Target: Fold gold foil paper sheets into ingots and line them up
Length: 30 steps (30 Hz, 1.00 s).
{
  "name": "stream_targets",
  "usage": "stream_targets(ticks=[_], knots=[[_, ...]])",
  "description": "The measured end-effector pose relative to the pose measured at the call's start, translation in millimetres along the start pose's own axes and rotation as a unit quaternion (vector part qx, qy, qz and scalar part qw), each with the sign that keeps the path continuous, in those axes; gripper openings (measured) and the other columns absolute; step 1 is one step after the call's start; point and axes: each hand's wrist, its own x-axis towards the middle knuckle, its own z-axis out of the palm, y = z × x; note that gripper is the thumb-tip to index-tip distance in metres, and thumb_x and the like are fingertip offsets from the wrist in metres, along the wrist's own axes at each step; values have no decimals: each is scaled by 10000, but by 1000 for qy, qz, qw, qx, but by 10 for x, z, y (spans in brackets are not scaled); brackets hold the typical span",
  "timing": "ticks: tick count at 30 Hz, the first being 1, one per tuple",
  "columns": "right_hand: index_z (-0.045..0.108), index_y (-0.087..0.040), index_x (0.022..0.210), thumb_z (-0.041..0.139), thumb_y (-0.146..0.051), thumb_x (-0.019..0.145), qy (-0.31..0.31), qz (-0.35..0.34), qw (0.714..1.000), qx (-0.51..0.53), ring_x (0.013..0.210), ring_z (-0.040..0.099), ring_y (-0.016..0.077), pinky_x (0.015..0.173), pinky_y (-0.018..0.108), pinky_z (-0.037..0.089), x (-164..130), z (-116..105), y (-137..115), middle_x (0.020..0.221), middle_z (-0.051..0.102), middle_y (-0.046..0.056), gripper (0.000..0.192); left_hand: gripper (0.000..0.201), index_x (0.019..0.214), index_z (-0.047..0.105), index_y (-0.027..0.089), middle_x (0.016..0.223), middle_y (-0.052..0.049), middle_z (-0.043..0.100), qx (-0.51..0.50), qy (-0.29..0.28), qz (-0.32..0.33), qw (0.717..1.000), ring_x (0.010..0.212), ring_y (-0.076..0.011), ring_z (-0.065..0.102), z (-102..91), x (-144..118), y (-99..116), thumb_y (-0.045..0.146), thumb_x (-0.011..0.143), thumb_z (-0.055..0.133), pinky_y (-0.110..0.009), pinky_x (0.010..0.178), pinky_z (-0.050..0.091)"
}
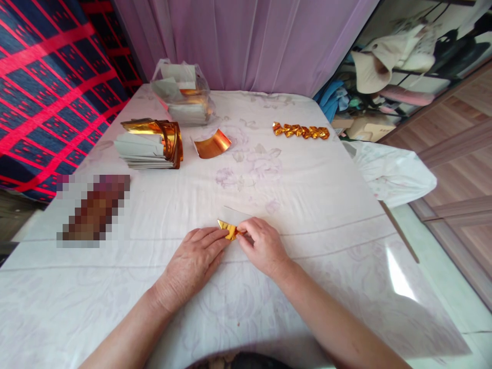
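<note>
Red-&-navy patterned cloth hangs far L, beside a tbl w/ a pale floral cover. Nr tbl's L edge, a pixelated patch, contents unreadable. Just beyond: stack of grey-backed gold sheets, curling at its R end; behind that, a clear plastic bag w/ more of same. L hand lies palm down nr front ctr, fingertips on the L part of a small folded gold pc; can't tell if its thumb grips. One loose gold sheet lies curled, R of the stack. Folded pc is on tbl btwn both hands, pointed tip to the L, pale flap behind. Purple curtain at back. R hand pinches the pc's R end, thumb + forefinger. Farther back R, a row of folded gold pcs, then shelves w/ a cream cap, a white bag & wood-grain panels.
</note>
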Motion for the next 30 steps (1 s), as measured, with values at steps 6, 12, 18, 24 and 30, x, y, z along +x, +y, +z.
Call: stream_targets(ticks=[6,12,18,24,30], knots=[[589,-221,865,608,-140,835,-9,7,1000,-8,851,614,202,751,324,465,14,-2,-36,866,667,26,88,296,1249,599,199,1266,-85,667,16,-21,-4,1000,1148,-251,606,-22,5,21,221,981,475,-452,932,514],[584,-229,857,635,-154,818,-13,12,1000,-11,851,614,198,746,319,464,26,-4,-55,862,666,23,99,231,1159,607,183,1254,-85,672,-23,-11,-9,1000,1154,-234,610,-32,0,2,193,982,460,-443,950,518],[585,-223,856,672,-191,807,-27,16,999,-25,852,613,202,742,321,461,35,-11,-75,871,664,28,104,180,1066,601,187,1246,-77,676,-44,-9,-19,999,1137,-228,618,-39,4,-1,170,974,448,-440,933,529],[577,-221,848,688,-188,789,-23,26,999,-30,845,618,202,729,317,460,50,-9,-106,865,662,28,130,190,1070,602,189,1241,-79,676,-39,-17,-23,999,1149,-229,610,-33,8,-1,149,964,449,-443,949,520],[562,-230,872,681,-161,788,-10,1,1000,18,854,628,193,752,315,476,27,-17,-2,878,669,16,161,339,1267,561,210,1261,-81,661,-21,-15,-11,1000,1153,-238,595,-28,7,-8,136,948,474,-442,941,511]])
